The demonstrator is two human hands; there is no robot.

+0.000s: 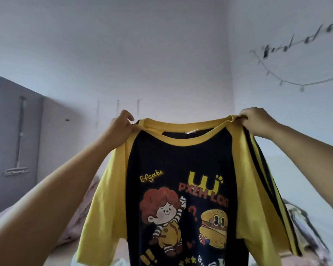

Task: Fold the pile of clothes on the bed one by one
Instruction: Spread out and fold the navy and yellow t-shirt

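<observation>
L hand [121,129] fingers curled, pinching t-shirt [181,189] at the shoulder seam just L of the collar [183,144], center frame. R hand [258,121] fingers clenched on bunched fabric at the other end of the collar, center-right. Both forearms reach up from the lower corners; shirt hangs between them, held up in the air, front facing cam, filling lower center.

Around: shirt blocks most of what's below it. Pinkish bedding [81,217] shows lower L beside the sleeve; blurred pile of other clothes [304,227] lower R, partly behind the striped sleeve. Grey wardrobe [17,131] at L edge w/ a long-handled mop [18,150] leaning on it. White walls; string lights [302,87] w/ clipped items hang upper R.

Shirt: dark navy/black body, yellow collar and yellow raglan sleeves, R-side sleeve w/ dark stripes. Print: "Efgabc", "PXZH LCKI" in red, red-haired cartoon kid, burger w/ eyes, stars at bottom edge. Small white tag inside the neck.
</observation>
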